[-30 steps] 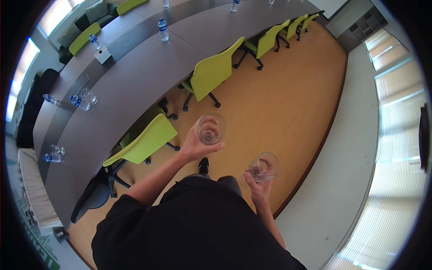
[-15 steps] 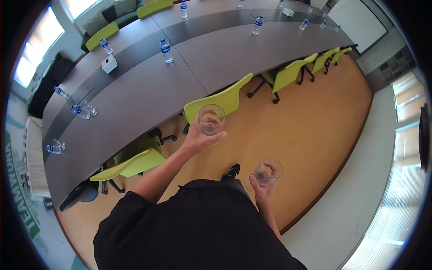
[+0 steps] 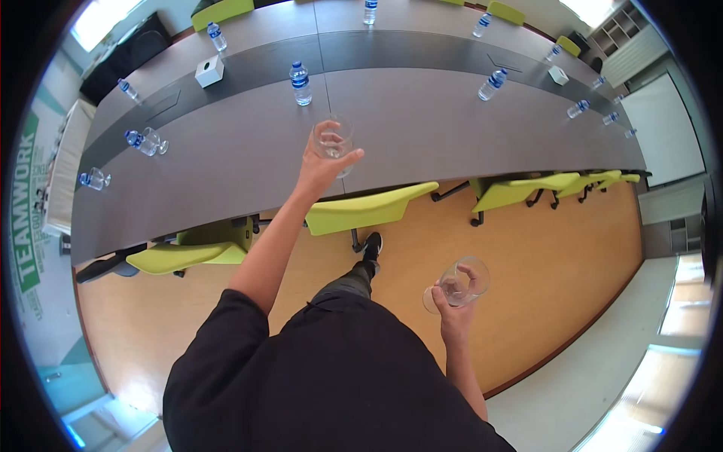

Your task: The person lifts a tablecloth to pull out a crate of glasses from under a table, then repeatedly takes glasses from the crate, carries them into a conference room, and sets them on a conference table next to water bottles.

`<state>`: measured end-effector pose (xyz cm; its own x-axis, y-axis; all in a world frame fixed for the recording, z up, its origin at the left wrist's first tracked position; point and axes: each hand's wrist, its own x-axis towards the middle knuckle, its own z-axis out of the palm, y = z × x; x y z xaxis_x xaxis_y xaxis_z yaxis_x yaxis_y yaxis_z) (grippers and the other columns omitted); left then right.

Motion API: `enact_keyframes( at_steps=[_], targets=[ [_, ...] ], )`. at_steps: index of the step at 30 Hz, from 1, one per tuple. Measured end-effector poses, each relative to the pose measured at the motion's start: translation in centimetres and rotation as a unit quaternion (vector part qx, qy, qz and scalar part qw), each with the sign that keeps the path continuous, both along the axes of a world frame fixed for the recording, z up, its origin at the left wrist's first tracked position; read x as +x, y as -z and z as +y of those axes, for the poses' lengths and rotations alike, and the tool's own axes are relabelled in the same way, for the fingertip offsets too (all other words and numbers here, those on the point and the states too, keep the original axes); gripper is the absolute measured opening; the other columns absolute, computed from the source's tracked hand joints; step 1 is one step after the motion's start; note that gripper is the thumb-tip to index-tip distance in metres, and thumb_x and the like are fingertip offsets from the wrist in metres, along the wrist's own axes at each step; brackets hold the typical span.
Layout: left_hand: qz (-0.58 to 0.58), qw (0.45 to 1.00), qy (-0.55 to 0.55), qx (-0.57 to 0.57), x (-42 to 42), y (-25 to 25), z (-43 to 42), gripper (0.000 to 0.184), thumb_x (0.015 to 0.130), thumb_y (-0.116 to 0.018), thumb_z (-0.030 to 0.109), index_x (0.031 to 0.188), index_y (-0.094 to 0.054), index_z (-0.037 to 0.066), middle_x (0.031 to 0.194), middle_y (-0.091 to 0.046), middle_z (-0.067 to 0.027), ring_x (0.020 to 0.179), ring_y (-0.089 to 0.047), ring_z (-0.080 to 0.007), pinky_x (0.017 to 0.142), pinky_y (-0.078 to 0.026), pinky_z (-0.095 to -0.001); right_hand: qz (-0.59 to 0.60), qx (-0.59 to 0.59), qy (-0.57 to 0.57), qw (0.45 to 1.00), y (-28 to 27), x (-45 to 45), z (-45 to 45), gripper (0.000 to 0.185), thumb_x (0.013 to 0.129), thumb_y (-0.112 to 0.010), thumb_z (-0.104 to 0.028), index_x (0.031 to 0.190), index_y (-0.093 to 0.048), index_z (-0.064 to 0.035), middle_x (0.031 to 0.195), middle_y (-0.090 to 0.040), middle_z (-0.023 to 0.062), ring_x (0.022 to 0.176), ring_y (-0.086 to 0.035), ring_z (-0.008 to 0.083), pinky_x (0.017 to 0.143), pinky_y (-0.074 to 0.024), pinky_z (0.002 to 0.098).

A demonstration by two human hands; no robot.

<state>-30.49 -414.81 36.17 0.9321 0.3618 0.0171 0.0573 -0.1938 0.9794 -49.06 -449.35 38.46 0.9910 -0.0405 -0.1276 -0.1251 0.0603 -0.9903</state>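
Note:
My left hand (image 3: pixel 322 166) is wrapped round a clear stemmed glass (image 3: pixel 340 137), held out over the near edge of the long grey table (image 3: pixel 407 124). Just beyond that glass a water bottle (image 3: pixel 300 84) with a blue cap stands upright on the table. Lower and to the right, my right hand (image 3: pixel 455 320) grips a second stemmed glass (image 3: pixel 471 273), tilted above the brown floor. Both glasses look empty. The fingers show through their clear bowls.
A green chair (image 3: pixel 369 211) is tucked against the table edge in front of me, with another green chair (image 3: pixel 188 256) to its left. On the table are a white tissue box (image 3: pixel 209 71), several bottles, and stemmed glasses (image 3: pixel 157 142) beside bottles at the left.
My view has turned so the table lies more squarely ahead. The left hand with its glass has moved from above the chair to over the table. My right hand still holds its glass.

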Motion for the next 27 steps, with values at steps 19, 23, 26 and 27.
enact_keyframes(
  at_steps=[19, 23, 26, 27],
  targets=[
    [-0.004, 0.96, -0.275, 0.04, 33.1, 19.4, 8.8, 0.083, 0.068, -0.097, 0.024, 0.136, -0.051, 0.014, 0.118, -0.071, -0.0104, 0.108, -0.071, -0.0222, 0.091, -0.061, -0.0382, 0.078, -0.024, -0.027, 0.996, 1.7, 27.3, -3.9, 0.07, 0.09, -0.078, -0.001, 0.146, -0.039, -0.0139, 0.106, -0.063, 0.0074, 0.098, -0.062, 0.0157, 0.09, -0.0513, 0.0319],
    [-0.016, 0.952, -0.303, 0.028, 35.2, 21.0, 9.3, 0.085, 0.066, -0.098, 0.017, 0.137, -0.051, 0.013, 0.119, -0.069, -0.0111, 0.107, -0.069, -0.0221, 0.091, -0.061, -0.0376, 0.076, -0.035, -0.042, 0.996, 2.1, 29.5, -4.5, 0.071, 0.09, -0.08, -0.001, 0.147, -0.038, -0.0148, 0.103, -0.064, 0.0082, 0.094, -0.064, 0.0147, 0.081, -0.054, 0.0285],
    [-0.011, 0.949, -0.314, 0.038, 36.3, 21.5, 9.5, 0.086, 0.066, -0.098, 0.015, 0.137, -0.05, 0.012, 0.119, -0.067, -0.0111, 0.105, -0.068, -0.0219, 0.09, -0.061, -0.0375, 0.099, -0.036, -0.047, 0.993, 1.6, 30.6, -4.6, 0.071, 0.089, -0.08, -0.003, 0.145, -0.039, -0.0137, 0.105, -0.063, 0.0074, 0.098, -0.062, 0.0156, 0.09, -0.0514, 0.0319],
    [-0.008, 0.948, -0.317, 0.041, 36.6, 21.6, 9.4, 0.086, 0.066, -0.098, 0.015, 0.137, -0.05, 0.012, 0.119, -0.066, -0.011, 0.105, -0.067, -0.0218, 0.09, -0.062, -0.0375, 0.112, -0.036, -0.048, 0.992, 1.5, 31.0, -4.7, 0.071, 0.089, -0.08, -0.004, 0.145, -0.039, -0.0131, 0.106, -0.062, 0.007, 0.101, -0.061, 0.016, 0.094, -0.0501, 0.0336]
  ],
)
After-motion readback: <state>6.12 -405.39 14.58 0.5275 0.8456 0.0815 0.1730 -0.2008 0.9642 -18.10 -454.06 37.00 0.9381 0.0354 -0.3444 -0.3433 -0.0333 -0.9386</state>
